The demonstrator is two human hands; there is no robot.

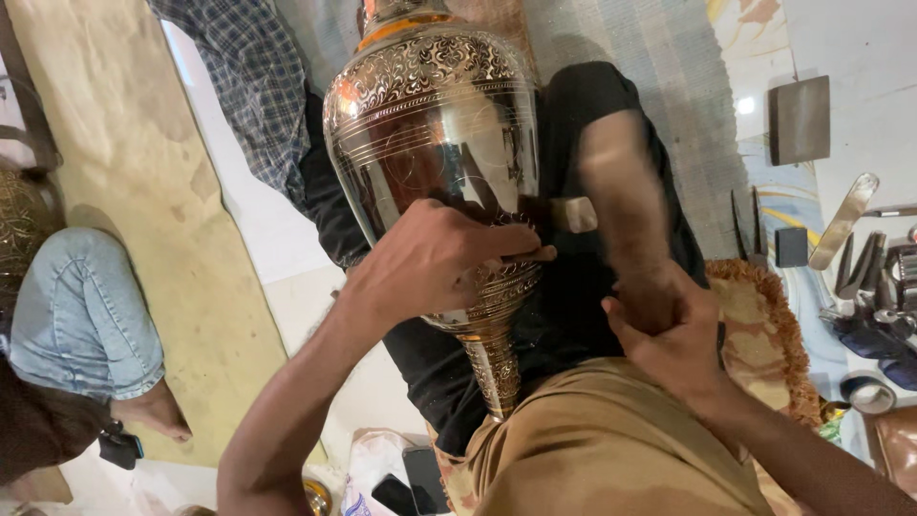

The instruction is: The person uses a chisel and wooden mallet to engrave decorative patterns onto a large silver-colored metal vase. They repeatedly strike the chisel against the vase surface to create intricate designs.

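Head view: left hand (430, 258) fingers pinch a chisel (544, 254) against the engraved brass vase (435, 124) — right hand (669, 334) grips a blurred mallet (616, 205); a glancing blow could scar the polished metal.

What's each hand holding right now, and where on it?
Left hand presses on the lower body of the engraved metal vase. Right hand grips a blurred mallet by its handle's lower end.
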